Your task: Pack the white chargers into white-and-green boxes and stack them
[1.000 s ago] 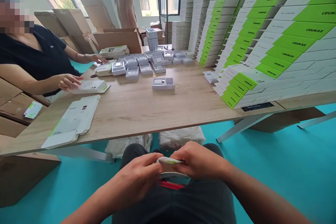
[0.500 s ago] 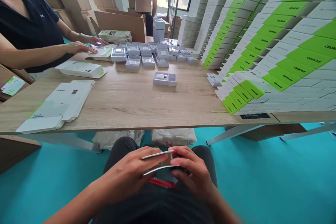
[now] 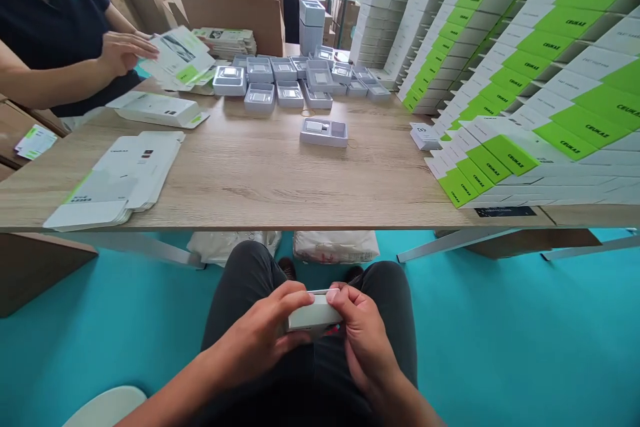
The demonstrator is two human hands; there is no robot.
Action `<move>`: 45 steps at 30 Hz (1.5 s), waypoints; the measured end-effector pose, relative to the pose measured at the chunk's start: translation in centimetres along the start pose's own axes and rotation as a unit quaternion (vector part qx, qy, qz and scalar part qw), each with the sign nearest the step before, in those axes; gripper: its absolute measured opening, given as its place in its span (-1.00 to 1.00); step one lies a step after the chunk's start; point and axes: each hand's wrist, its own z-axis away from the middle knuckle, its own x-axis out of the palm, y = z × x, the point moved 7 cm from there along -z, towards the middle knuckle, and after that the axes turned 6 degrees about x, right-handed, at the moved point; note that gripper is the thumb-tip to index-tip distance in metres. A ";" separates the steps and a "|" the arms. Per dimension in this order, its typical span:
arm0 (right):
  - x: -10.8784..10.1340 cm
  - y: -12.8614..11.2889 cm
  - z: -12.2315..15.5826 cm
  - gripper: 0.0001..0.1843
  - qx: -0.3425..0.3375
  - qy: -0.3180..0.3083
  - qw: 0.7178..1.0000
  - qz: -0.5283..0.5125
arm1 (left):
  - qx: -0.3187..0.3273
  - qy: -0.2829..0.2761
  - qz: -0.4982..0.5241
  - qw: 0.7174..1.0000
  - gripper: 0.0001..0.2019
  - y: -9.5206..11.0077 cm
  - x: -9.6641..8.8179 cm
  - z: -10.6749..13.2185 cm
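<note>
The left hand (image 3: 263,320) is curled round the left end of a small white cardboard box (image 3: 314,313), and the right hand (image 3: 365,330) grips its upper right edge, fingers drawn together. The box lies between the two hands, above the lap of dark cloth trousers (image 3: 233,287). A spot of red shows just under it, too small to identify.

Straight ahead of the hands, on a wood-grained tabletop (image 3: 260,180), sits a glossy grey moulded plastic tray (image 3: 339,139) with a white piece in its left compartment. Farther out, similar rectangular trays (image 3: 260,99) crowd together.

Ahead of the left hand and well to its left lie flat, smooth white card blanks (image 3: 110,180) with small print, unreadable here. Beyond them rests a longer white carton (image 3: 157,109); past that, a co-worker's hand (image 3: 123,52) holds a printed white-and-green card sheet (image 3: 180,59).

Ahead of the right hand and to its right, a low pile of boxes (image 3: 510,155) has bright green ends lettered "CEUKAZ"; taller stacks (image 3: 575,20) behind bear the same name.
</note>
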 end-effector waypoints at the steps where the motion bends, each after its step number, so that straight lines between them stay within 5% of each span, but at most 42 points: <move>1: 0.2 0.1 0.0 -0.70 0.007 0.007 1.000 -0.009 | -0.015 -0.009 0.001 1.000 -0.47 0.1 0.2 0.0; 5: 0.2 0.3 0.2 -0.81 0.020 0.021 0.999 0.021 | -0.052 -0.006 0.008 0.999 -0.52 0.6 0.5 0.2; 8: -0.9 -0.9 0.6 -0.79 -0.092 0.018 0.987 0.128 | -0.069 0.025 -0.009 0.997 -0.59 0.6 0.2 0.6; 10: -1.1 -2.3 1.6 -0.64 -0.243 -0.019 0.937 0.252 | -0.075 0.046 -0.023 0.996 -0.63 0.5 -0.2 0.9; 12: -0.9 -2.7 2.7 -0.50 -0.359 -0.080 0.850 0.377 | -0.074 0.051 -0.025 0.996 -0.67 0.6 -0.4 1.0; 14: -0.8 -2.4 3.2 -0.53 -0.400 -0.123 0.784 0.458 | -0.071 0.044 -0.017 0.996 -0.69 0.7 -0.4 0.9; 16: -0.8 -2.5 3.2 -0.57 -0.399 -0.130 0.763 0.491 | -0.071 0.034 -0.008 0.997 -0.72 0.8 -0.4 0.8; 25: -0.3 -3.1 3.3 -0.66 -0.381 -0.124 0.770 0.496 | 0.002 0.073 -0.042 0.996 -0.64 0.1 -0.5 2.6; 30: -1.2 -2.4 2.8 -0.64 -0.399 -0.094 0.792 0.453 | -0.032 0.092 -0.002 0.995 -0.78 -1.1 -0.8 2.8; 38: -1.5 -1.7 1.1 -0.80 -0.358 -0.110 0.828 0.417 | -0.067 0.075 -0.017 0.995 -0.54 -2.6 0.0 4.0; 41: -1.9 -1.4 0.7 -0.51 -0.332 -0.116 0.849 0.395 | -0.070 0.106 -0.002 0.992 -0.61 -2.6 -0.5 3.8; 45: -1.6 -3.2 0.5 -0.17 -0.253 -0.150 0.893 0.342 | -0.054 0.162 0.041 0.984 -0.49 -1.8 -3.4 1.5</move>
